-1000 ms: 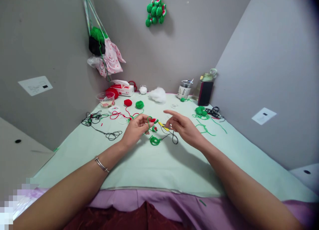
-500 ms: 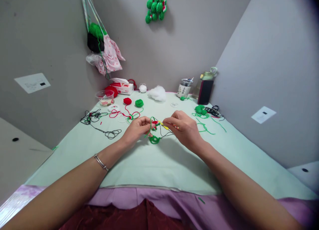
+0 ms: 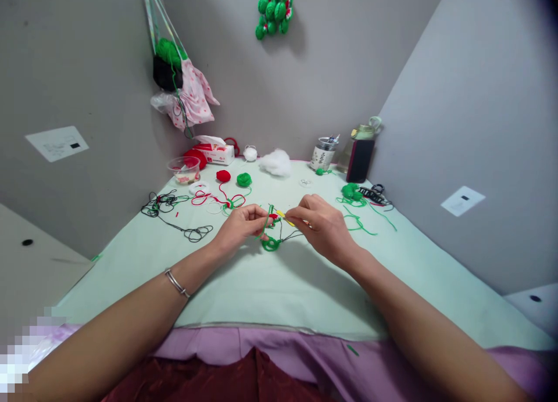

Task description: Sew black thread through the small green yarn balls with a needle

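Note:
My left hand (image 3: 246, 226) pinches a small red and green crochet piece (image 3: 274, 218) between thumb and fingers, with a green strand drawn up beside the fingertips. My right hand (image 3: 320, 219) is closed on a yellow-handled crochet hook (image 3: 285, 218), its tip pointing left at the piece. Just below the left fingertips lies a coil of green yarn (image 3: 271, 244), joined by thin dark cord (image 3: 290, 237) that runs to the right. The exact stitch on the hook is too small to make out.
Behind my hands are a red yarn ball (image 3: 223, 176), a green yarn ball (image 3: 244, 179) and white stuffing (image 3: 275, 162). Tangled dark cord (image 3: 161, 203) lies left; green yarn (image 3: 351, 191) lies right. A tissue box (image 3: 220, 153), plastic tub (image 3: 185, 171), pen can (image 3: 322, 154) and phone (image 3: 360, 161) stand behind.
The green strand by my left fingers has shifted from a wide loop to a narrower line closer to the hook. The hook has moved slightly; both hands keep nearly the same place.

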`<state>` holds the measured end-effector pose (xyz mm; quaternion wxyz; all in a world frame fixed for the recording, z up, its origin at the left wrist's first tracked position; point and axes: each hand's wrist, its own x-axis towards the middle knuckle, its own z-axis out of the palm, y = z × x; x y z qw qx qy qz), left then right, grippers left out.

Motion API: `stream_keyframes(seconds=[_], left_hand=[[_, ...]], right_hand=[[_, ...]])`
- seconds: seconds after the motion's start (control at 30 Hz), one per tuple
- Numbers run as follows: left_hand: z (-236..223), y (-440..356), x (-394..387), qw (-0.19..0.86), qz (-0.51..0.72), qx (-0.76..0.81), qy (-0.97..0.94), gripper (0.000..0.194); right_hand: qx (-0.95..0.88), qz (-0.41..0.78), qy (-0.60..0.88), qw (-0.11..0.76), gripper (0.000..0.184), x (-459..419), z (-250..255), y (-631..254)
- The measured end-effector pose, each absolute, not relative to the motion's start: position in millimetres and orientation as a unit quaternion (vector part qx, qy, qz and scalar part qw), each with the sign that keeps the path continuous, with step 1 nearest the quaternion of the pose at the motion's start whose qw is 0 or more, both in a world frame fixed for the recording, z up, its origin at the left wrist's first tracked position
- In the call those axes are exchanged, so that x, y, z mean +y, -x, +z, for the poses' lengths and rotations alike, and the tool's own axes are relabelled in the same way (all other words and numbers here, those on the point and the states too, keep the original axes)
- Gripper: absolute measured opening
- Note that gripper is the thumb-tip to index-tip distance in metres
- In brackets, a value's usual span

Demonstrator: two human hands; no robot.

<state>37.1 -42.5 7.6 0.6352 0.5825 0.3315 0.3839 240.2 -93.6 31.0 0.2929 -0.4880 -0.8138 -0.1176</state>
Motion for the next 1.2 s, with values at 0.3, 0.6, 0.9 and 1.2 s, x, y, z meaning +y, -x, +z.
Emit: stream_keyframes(seconds=[0.3, 0.6, 0.9, 1.2], left_hand=[[8, -33, -42, 0.694, 0.327, 0.287, -0.574, 0.028], [13, -29, -43, 0.744, 0.283, 0.234, -0.559, 0.025], [13, -29, -42, 0.737, 0.284, 0.229, -0.568, 0.024], [13, -31, -45, 0.73, 0.301, 0.231, -0.568, 0.024]], right_hand=[[-0.798, 0.081, 0.473, 0.365, 0.012, -88, 31, -248], [-0.698, 0.367, 0.44, 0.429, 0.025, -85, 36, -245], [-0.688, 0.414, 0.434, 0.409, 0.027, -83, 37, -249], [-0.664, 0.469, 0.422, 0.401, 0.026, -84, 34, -247]])
